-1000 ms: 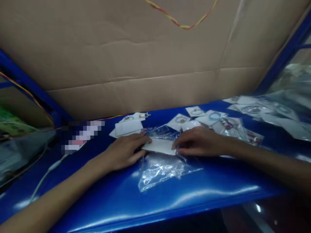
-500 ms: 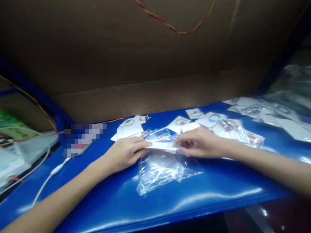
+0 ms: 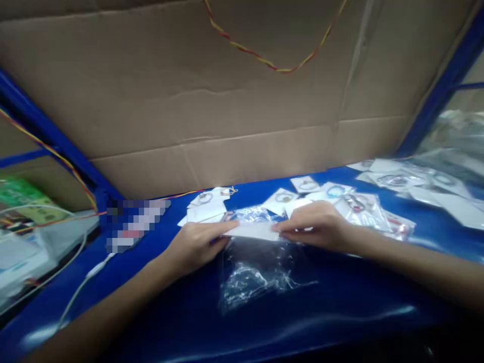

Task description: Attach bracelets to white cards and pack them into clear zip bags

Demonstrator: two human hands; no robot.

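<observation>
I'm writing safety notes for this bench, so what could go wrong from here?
The white card is held at its two ends, by the left hand and the right hand; an uneven pull might bend it or slip it free. The thin clear bag already looks wrinkled and could crease further or snag. The packets lie close beside the right hand, so a sideways move might nudge them.
</observation>
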